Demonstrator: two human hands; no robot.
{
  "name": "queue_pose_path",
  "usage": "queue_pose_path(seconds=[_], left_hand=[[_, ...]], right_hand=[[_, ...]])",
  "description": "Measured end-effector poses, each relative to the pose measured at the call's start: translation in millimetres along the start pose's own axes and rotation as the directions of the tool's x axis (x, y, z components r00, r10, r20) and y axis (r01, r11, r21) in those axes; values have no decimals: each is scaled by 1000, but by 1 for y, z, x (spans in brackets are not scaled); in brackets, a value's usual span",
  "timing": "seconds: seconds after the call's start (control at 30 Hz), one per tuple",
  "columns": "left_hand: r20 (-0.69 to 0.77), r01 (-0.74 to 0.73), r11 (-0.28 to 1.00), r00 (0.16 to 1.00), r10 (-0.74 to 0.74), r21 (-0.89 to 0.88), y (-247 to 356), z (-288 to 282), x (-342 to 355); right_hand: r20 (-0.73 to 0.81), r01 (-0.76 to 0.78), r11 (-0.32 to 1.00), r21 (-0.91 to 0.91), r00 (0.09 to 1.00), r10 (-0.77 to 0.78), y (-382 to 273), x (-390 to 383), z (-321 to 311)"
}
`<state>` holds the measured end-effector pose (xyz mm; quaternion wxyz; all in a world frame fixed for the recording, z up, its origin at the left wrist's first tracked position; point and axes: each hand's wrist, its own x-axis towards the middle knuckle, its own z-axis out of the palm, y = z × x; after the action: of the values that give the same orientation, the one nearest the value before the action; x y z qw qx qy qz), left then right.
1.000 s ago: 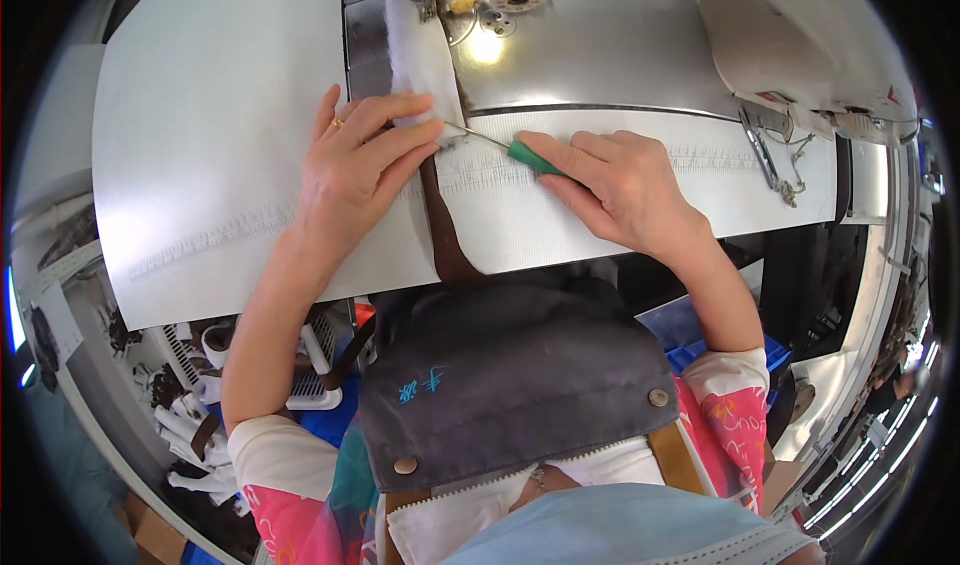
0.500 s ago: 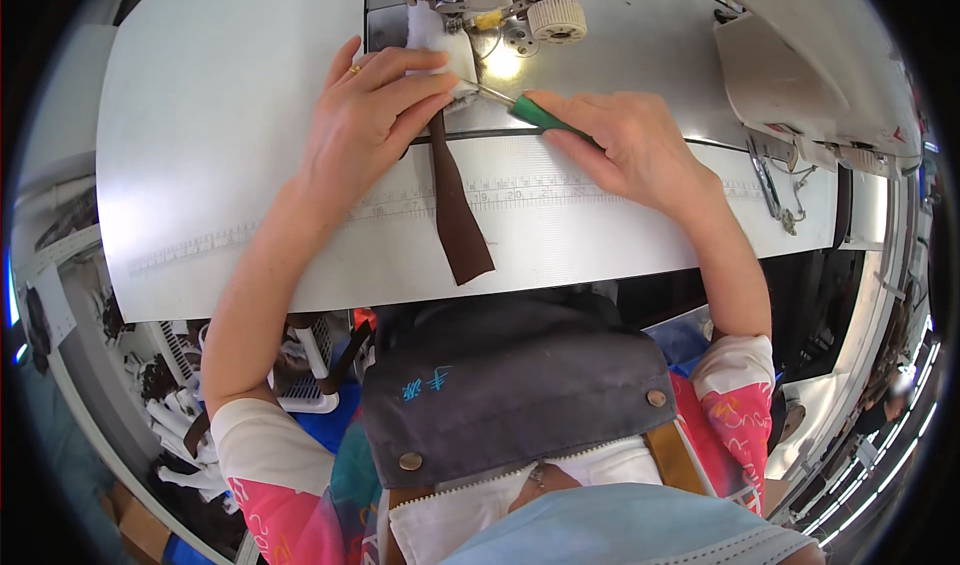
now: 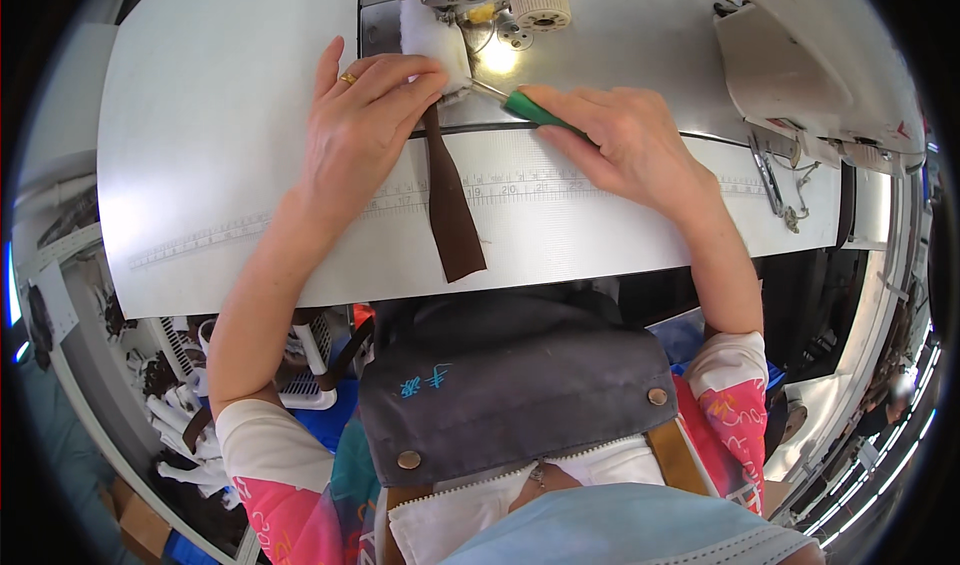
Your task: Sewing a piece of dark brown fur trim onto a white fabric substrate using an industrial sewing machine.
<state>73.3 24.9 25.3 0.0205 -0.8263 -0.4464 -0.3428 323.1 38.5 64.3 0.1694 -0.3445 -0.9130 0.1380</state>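
A white fluffy piece of fabric [image 3: 433,43] lies under the sewing machine's needle area [image 3: 450,5]. My left hand [image 3: 368,107] pinches its near end between thumb and fingers. From beneath those fingers a dark brown strip [image 3: 453,215] hangs toward me across the table, widening at its near end. My right hand [image 3: 632,147] is wrapped round a green-handled tool [image 3: 535,110] with a thin metal shaft. The shaft's tip meets the right edge of the white fabric; whether it is an awl or a screwdriver I cannot tell.
The machine's arm [image 3: 820,65] curves over the right side, and a ridged white dial [image 3: 540,8] sits above the metal bed. Tweezers [image 3: 768,175] lie at the table's right. A printed ruler scale [image 3: 510,190] crosses the white tabletop [image 3: 220,165]. Below left are baskets with white and brown pieces [image 3: 190,415].
More of the white fabric now shows beyond my left fingers, which have shifted slightly left. My right hand keeps the tool against the fabric's edge. The whole view has moved a little.
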Motion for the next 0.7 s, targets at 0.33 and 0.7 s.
queue_pose_path(seconds=[0.33,0.7], left_hand=[[22,8,997,1000,-6,-82,-1,5,-3],[17,31,996,999,-30,-89,-3,4,-6]], right_hand=[[-58,-45,999,7,997,45,-17,20,11],[-108,-198,979,-38,975,193,-15,16,26]])
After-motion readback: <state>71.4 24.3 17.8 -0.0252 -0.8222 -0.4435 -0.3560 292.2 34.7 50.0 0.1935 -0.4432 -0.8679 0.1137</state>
